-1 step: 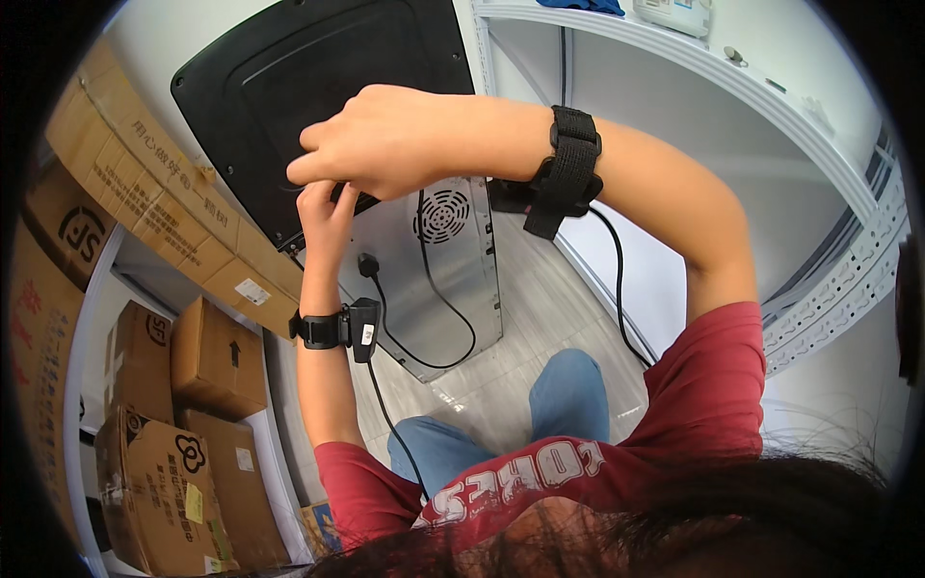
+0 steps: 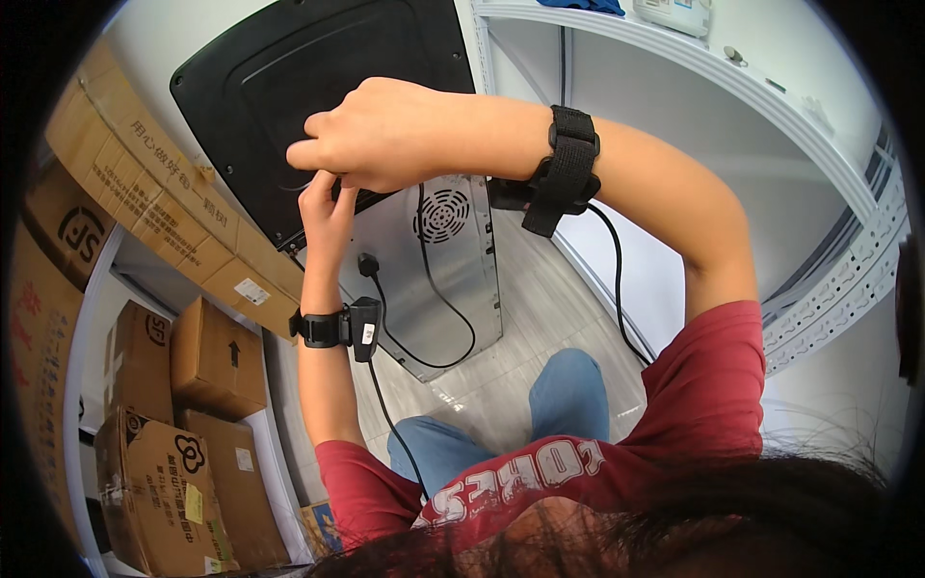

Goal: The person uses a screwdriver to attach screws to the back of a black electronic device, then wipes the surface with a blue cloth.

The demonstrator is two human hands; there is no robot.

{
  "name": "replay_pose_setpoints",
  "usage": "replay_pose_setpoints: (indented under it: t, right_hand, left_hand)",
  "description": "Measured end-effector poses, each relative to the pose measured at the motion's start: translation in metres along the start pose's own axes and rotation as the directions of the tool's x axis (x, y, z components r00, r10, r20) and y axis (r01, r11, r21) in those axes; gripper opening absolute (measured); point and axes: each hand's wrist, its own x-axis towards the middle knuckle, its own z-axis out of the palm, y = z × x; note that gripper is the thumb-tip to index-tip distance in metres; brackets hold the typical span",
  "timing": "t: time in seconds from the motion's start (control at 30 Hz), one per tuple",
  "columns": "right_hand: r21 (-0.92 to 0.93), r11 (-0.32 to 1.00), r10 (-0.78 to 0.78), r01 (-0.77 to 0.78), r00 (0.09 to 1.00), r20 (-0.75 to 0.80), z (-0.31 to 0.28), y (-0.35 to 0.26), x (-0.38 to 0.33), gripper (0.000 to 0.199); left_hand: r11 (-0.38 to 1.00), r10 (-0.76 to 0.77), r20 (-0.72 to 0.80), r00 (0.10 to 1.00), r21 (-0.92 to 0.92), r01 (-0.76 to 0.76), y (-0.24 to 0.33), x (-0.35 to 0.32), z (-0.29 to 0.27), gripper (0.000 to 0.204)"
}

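Close together in front of a machine with a black lid (image 2: 241, 96) and metal back panel (image 2: 412, 301), my two hands almost touch. My right hand (image 2: 371, 140) reaches across from the right, knuckles up, its fingers curled closed. Just below it, my left hand (image 2: 326, 210) comes up with thumb and finger pinched under the right fingers. A thin dark strand shows faintly beside the fingertips; what the fingers hold is hidden. Lower on the panel, a black plug (image 2: 367, 264) sits with its cord looping down and back up past the round vent (image 2: 443, 216).
Cardboard boxes (image 2: 217, 356) fill a shelf at the left, with a long carton (image 2: 164, 183) leaning against the machine. White metal shelving (image 2: 819, 125) stands at the right, holding a white container (image 2: 674, 12). Black cords trail from both wrist straps.
Both hands have risen very slightly, and the right fingers have shifted a little. The machine and its cord stay where they were.
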Motion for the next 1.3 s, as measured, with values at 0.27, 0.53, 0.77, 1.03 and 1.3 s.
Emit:
replay_pose_setpoints:
  t: [0.27,0.53,0.77,1.03,1.3]
  right_hand:
    - [-0.021,0.955,0.294,-0.295,0.954,-0.060,0.001,-0.004,0.000,0.025]
    - [0.049,0.996,0.067,-0.071,0.995,0.075,-0.012,0.014,-0.010,0.027]
    - [0.046,0.966,0.257,-0.255,0.965,-0.049,0.000,0.020,0.004,0.027]
    - [0.075,0.909,0.413,-0.411,0.910,-0.020,-0.006,0.006,-0.004,0.032]
    - [0.044,0.860,0.508,-0.508,0.861,0.014,-0.001,0.007,-0.007,0.034]
  left_hand:
    - [0.995,0.023,-0.056,0.998,0.096,-0.018,0.013,0.007,0.011,0.018]
    - [0.996,-0.007,-0.021,1.000,0.090,0.009,0.009,0.007,0.013,0.024]
    - [0.973,0.127,-0.096,0.987,0.204,-0.105,-0.017,-0.011,0.016,0.026]
    - [0.992,-0.014,-0.162,0.987,0.120,0.034,-0.001,0.006,0.030,0.011]
    - [0.962,0.217,-0.130,0.967,0.195,-0.190,-0.001,-0.001,0.041,0.013]
